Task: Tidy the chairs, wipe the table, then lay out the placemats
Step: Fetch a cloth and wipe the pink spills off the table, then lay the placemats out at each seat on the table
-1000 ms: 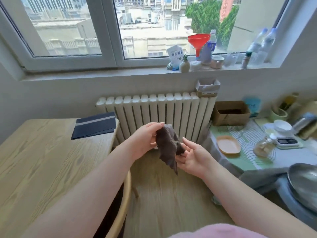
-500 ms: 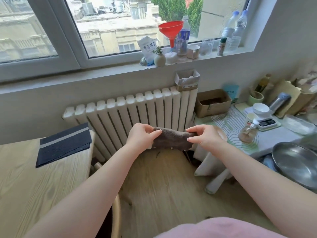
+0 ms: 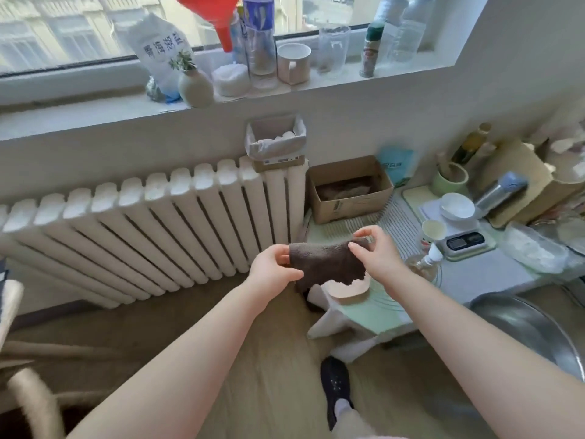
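A dark brown wiping cloth (image 3: 329,264) hangs spread between both hands, in front of the right end of the white radiator (image 3: 152,236). My left hand (image 3: 273,270) pinches its left edge. My right hand (image 3: 376,253) pinches its upper right corner. The cloth hovers over a peach dish (image 3: 351,288) at the near-left edge of the low side table (image 3: 493,274). Only the pale edge of the dining table (image 3: 8,305) and a chair's curved back (image 3: 34,403) show at the far left. The placemats are out of view.
An open cardboard box (image 3: 349,188) holding brown cloth sits by the radiator. A kitchen scale (image 3: 463,240), bowl, cups and a steel basin (image 3: 531,331) crowd the side table. The windowsill carries a red funnel, bottles and a vase. My dark-socked foot (image 3: 335,383) stands on the wood floor.
The view swung right and closer to the side table, so the dining table and placemats left the frame. The cloth went from bunched, to stretched, to held spread over the dish.
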